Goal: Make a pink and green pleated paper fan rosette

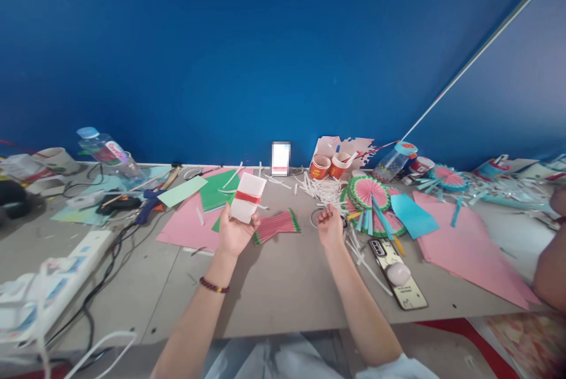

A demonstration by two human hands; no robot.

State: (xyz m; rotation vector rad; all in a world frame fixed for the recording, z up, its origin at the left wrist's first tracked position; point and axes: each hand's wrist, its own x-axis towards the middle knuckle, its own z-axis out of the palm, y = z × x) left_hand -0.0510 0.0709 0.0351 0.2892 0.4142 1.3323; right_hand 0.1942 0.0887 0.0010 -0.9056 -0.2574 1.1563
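My left hand [236, 231] is closed around a flat white packet [248, 193] with a red band across its middle, raised above the table. My right hand [331, 227] is curled over the tabletop, its fingers bent in; anything inside them is hidden. Dark ring-shaped edges show on both sides of that hand, too covered to name. Between the hands lies a pleated pink paper piece [277, 226] with green edges. Right of my right hand are round pleated watermelon-patterned paper fans [371, 193] with blue strips on top.
Pink [190, 228] and green sheets [216, 187] lie at left, near a power strip [66, 284] and cables. White paper shreds [325, 190] and red paper cups [319, 167] stand behind. A phone [400, 279] lies at right. Another person's arm [550, 267] reaches in at far right.
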